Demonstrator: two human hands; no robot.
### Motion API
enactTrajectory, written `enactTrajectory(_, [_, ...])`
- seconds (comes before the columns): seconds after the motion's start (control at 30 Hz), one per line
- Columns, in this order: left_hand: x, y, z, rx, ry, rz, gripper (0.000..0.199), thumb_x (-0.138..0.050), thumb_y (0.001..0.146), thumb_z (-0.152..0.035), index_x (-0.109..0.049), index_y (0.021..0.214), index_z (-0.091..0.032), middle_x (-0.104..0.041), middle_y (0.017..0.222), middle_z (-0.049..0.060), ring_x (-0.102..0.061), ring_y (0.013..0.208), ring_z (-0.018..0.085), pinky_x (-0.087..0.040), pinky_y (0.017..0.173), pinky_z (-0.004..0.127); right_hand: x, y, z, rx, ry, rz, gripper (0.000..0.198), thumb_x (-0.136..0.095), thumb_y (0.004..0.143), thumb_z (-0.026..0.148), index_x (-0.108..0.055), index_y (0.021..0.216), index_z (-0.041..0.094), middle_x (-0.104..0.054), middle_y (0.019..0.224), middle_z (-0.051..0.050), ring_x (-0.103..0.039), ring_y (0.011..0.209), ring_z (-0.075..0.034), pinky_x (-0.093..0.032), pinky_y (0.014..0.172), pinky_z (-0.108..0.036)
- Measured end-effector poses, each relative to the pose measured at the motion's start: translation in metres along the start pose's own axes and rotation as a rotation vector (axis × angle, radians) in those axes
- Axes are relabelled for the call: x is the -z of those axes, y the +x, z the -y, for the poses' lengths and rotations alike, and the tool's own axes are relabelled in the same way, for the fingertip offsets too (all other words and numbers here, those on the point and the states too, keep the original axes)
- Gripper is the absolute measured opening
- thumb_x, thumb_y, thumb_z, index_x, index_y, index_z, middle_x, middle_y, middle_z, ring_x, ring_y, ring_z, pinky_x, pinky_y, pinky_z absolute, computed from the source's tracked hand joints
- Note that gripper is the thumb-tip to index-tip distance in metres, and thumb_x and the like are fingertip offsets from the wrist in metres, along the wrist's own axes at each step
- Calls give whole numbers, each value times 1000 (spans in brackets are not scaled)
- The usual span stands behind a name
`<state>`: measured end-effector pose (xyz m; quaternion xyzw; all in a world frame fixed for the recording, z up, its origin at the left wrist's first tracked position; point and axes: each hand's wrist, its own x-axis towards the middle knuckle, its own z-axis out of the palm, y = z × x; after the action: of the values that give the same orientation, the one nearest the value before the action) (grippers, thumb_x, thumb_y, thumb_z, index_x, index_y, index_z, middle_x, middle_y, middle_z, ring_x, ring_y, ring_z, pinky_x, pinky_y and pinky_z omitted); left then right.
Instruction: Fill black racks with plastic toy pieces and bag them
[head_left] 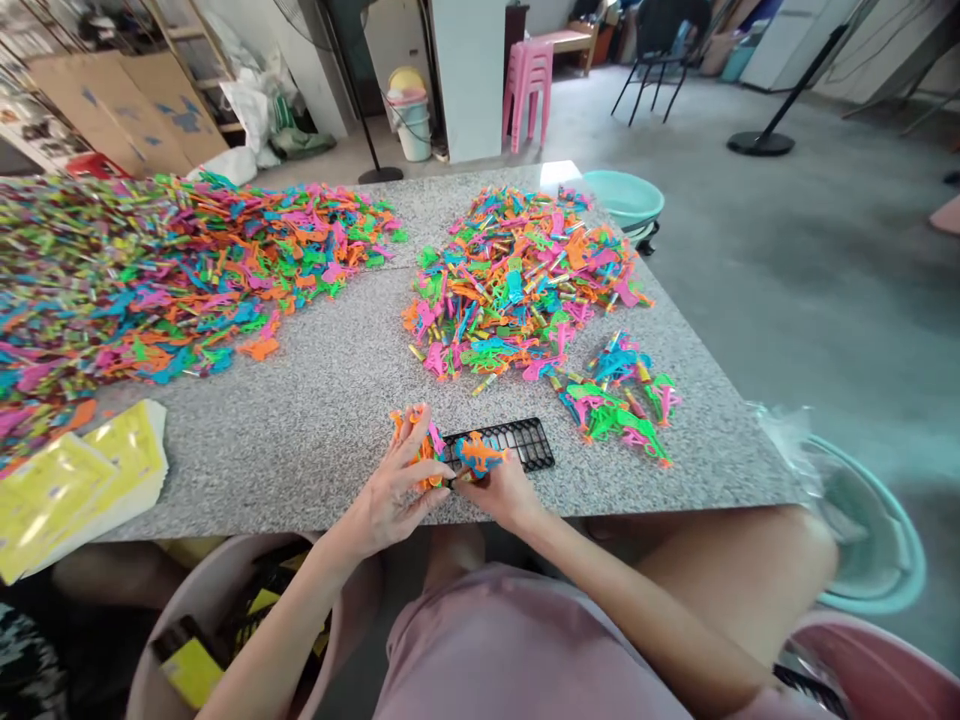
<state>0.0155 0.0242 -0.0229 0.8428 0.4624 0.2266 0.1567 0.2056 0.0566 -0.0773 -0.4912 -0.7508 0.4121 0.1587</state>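
Observation:
A black plastic grid rack (pixel 534 442) lies near the front edge of the speckled table. My left hand (pixel 394 490) is closed around its left end, where orange and pink toy guns (pixel 436 438) stand bunched under the fingers. My right hand (pixel 504 492) grips a few small toy guns (pixel 480 456), orange and blue, over the middle of the rack. Its fingertips meet those of my left hand at the near side of the rack. The right part of the grid shows bare cells. A small pile of toy guns (pixel 619 415) lies to the right of the rack.
A larger heap of toy guns (pixel 517 280) lies behind the rack, and a huge heap (pixel 187 270) covers the left. Yellow printed cards (pixel 82 480) lie at front left. Tubs stand below the table, one pinkish (pixel 146 665) and one turquoise (pixel 911 560).

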Motion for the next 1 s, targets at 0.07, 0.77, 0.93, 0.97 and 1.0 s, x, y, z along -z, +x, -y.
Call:
enactTrajectory(0.07, [0, 0, 0, -5, 1, 3, 19, -56, 91, -16, -68, 104, -22, -12, 163, 6, -12, 148, 33, -21, 118, 58, -9, 6, 2, 18, -65, -11, 4, -60, 80, 19, -64, 82, 19, -69, 76, -2, -65, 74, -18, -41, 67, -23])
enactTrajectory(0.77, [4, -5, 2, -14, -82, -24, 18, -57, 90, -18, -59, 107, -19, -14, 162, 12, -6, 149, 34, -18, 118, 61, 1, 16, 22, 42, -243, 126, 17, -59, 85, 17, -61, 102, 16, -72, 88, -8, -67, 83, -21, -40, 68, -25])
enactTrajectory(0.93, [2, -10, 1, 0, -84, -50, 25, -60, 89, -22, -59, 114, -21, -20, 161, 11, -10, 148, 34, -19, 118, 60, 4, 17, 28, 88, -360, 191, 19, -53, 91, 15, -57, 108, 12, -70, 95, -14, -68, 91, -23, -46, 76, -29])
enactTrajectory(0.97, [0, -10, 2, 7, -77, -58, 37, -61, 89, -24, -54, 124, -20, -21, 161, 13, -11, 148, 34, -20, 118, 59, 3, 16, 29, 84, -370, 192, 20, -52, 90, 14, -56, 110, 11, -70, 95, -14, -68, 90, -23, -47, 75, -29])
enactTrajectory(1.0, [-2, -11, 3, 14, -64, -64, 48, -62, 89, -26, -47, 134, -20, -20, 160, 15, -12, 148, 34, -22, 117, 59, 1, 15, 29, 79, -383, 188, 22, -51, 90, 13, -55, 112, 11, -70, 95, -14, -69, 90, -24, -48, 74, -30])
